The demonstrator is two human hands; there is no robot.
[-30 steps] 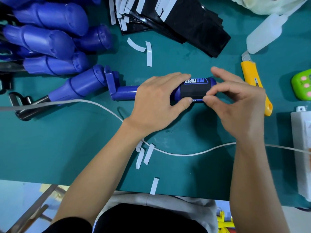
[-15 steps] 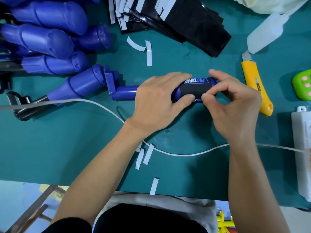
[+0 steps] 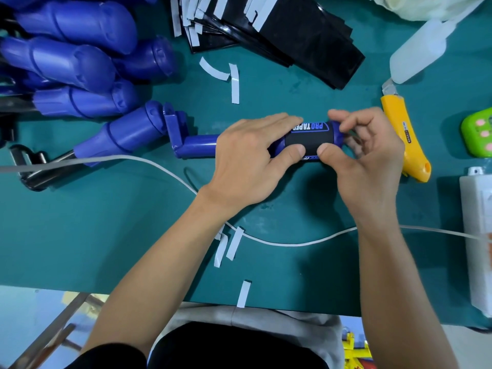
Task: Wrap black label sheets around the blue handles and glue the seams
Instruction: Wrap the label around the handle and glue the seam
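At the centre of the frame your left hand (image 3: 247,155) curls round the blue handle (image 3: 198,147) and your right hand (image 3: 370,161) pinches its end, both thumbs pressing the black label sheet (image 3: 308,138), which looks thin and slippery on stiff, light plastic, so grip the bare blue either side.

Workshop: teal bench (image 3: 106,235), piled blue handles (image 3: 80,57).
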